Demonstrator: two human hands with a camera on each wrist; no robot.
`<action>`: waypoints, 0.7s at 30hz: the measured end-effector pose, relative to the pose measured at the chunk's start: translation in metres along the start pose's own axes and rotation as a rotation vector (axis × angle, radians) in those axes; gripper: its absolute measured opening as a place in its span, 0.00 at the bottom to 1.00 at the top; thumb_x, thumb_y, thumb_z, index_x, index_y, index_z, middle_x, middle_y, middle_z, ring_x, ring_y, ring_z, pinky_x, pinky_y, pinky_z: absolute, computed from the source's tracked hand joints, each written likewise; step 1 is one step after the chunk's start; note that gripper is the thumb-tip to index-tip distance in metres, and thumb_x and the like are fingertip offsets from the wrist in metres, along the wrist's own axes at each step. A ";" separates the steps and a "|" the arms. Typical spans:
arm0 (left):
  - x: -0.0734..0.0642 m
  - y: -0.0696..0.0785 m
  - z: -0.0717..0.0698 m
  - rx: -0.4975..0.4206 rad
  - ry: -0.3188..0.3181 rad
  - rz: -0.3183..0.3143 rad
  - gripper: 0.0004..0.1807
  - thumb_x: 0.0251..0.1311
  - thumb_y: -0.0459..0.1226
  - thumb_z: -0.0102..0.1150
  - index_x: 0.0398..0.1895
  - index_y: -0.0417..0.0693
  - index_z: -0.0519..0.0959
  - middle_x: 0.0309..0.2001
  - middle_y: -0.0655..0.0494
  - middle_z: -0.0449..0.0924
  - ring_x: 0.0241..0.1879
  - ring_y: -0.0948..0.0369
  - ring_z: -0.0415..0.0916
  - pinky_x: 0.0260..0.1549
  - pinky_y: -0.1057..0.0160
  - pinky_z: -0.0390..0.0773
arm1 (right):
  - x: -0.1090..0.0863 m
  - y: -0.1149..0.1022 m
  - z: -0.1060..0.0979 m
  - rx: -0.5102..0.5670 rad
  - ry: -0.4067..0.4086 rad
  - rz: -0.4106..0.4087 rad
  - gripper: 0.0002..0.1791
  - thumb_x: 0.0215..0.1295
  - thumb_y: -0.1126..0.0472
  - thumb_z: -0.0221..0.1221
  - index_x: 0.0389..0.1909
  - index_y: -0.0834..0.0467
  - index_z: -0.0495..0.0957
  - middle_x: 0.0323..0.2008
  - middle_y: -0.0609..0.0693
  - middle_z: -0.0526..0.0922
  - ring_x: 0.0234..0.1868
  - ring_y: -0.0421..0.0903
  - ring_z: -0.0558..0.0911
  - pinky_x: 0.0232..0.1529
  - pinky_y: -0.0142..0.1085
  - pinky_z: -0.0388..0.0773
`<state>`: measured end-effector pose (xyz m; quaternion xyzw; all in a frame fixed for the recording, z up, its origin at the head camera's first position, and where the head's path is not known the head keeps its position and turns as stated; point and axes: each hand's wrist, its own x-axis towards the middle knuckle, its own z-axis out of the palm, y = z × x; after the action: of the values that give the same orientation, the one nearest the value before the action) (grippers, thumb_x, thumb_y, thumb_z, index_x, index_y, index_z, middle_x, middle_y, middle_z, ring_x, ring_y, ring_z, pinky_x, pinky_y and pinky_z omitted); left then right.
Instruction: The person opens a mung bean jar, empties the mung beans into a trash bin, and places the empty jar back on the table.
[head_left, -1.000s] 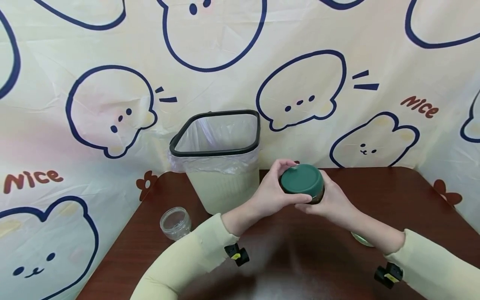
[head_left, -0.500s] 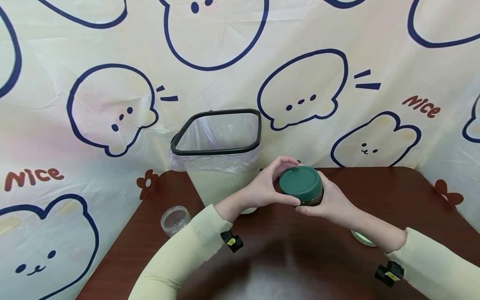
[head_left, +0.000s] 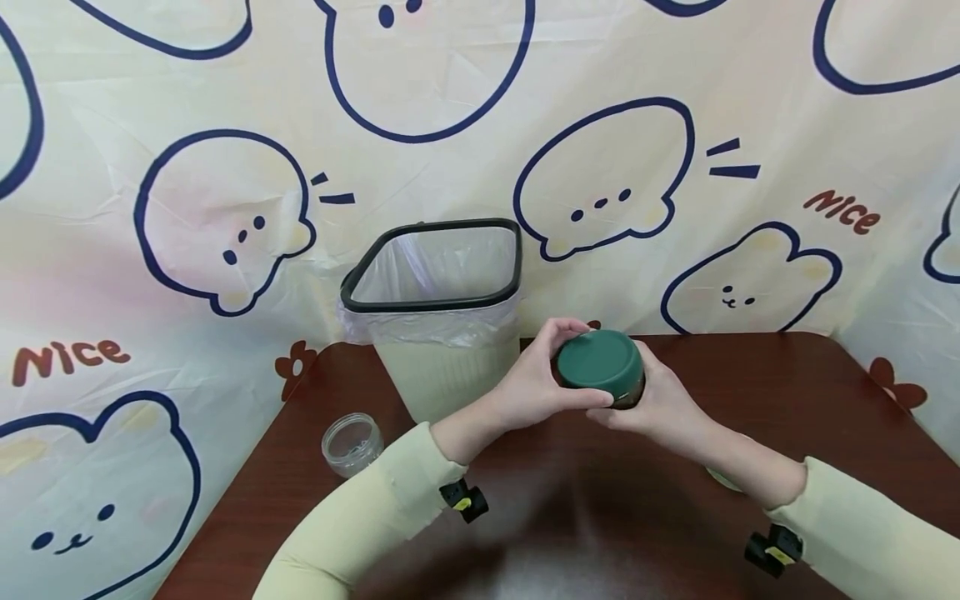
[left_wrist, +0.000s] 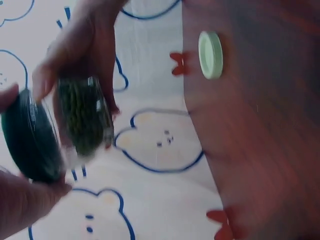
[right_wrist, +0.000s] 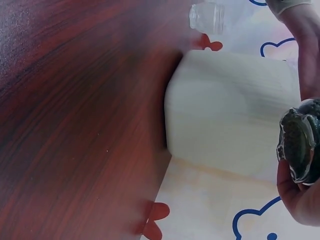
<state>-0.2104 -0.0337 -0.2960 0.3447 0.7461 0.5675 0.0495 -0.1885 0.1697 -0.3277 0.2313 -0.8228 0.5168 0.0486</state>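
Both hands hold a clear jar [left_wrist: 82, 117] with a dark green lid [head_left: 600, 362], raised above the table. My left hand [head_left: 536, 383] grips the lid, thumb on its near side and fingers around the far side. My right hand [head_left: 663, 404] holds the jar's body below the lid from the right. Dark green, grainy contents show through the jar wall in the left wrist view. The right wrist view shows the jar's base [right_wrist: 297, 145] tilted, with fingers round it. From the head, most of the jar body is hidden under the lid and hands.
A bin [head_left: 442, 367] with a black rim and plastic liner stands at the table's back left. A small clear jar [head_left: 352, 446] sits by my left forearm. A pale green lid [left_wrist: 211, 55] lies at the right, mostly behind my right forearm. Printed cloth hangs behind the table [head_left: 780, 400].
The left hand and wrist shift and turn slightly around the green lid, and the jar has drifted a little left. The right hand keeps its hold on the jar.
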 end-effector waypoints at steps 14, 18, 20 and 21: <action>0.006 -0.018 -0.020 -0.061 -0.172 0.202 0.42 0.46 0.23 0.71 0.65 0.41 0.61 0.62 0.49 0.70 0.59 0.61 0.68 0.60 0.58 0.67 | 0.002 -0.002 0.000 0.032 -0.079 -0.021 0.44 0.51 0.61 0.72 0.65 0.62 0.57 0.58 0.57 0.69 0.54 0.55 0.72 0.48 0.46 0.75; 0.003 -0.018 -0.017 -0.067 -0.141 0.175 0.41 0.46 0.24 0.72 0.63 0.42 0.61 0.62 0.50 0.70 0.59 0.61 0.69 0.60 0.59 0.66 | 0.001 -0.001 0.002 0.028 -0.073 -0.033 0.44 0.50 0.62 0.73 0.65 0.63 0.58 0.57 0.57 0.70 0.54 0.55 0.73 0.47 0.45 0.76; 0.002 -0.017 -0.016 -0.068 -0.127 0.167 0.40 0.46 0.24 0.72 0.63 0.43 0.61 0.62 0.51 0.70 0.59 0.61 0.69 0.61 0.59 0.65 | 0.001 -0.002 0.002 0.023 -0.063 -0.042 0.44 0.50 0.62 0.73 0.65 0.63 0.58 0.57 0.57 0.71 0.53 0.54 0.73 0.48 0.45 0.76; 0.001 -0.017 -0.015 -0.068 -0.118 0.162 0.40 0.46 0.25 0.72 0.63 0.43 0.61 0.62 0.52 0.70 0.59 0.62 0.69 0.61 0.59 0.65 | 0.001 -0.002 0.003 0.018 -0.056 -0.048 0.44 0.50 0.62 0.73 0.64 0.63 0.58 0.57 0.57 0.71 0.53 0.54 0.74 0.48 0.44 0.76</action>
<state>-0.2262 -0.0476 -0.3052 0.4350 0.6918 0.5734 0.0591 -0.1876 0.1663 -0.3272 0.2658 -0.8133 0.5163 0.0357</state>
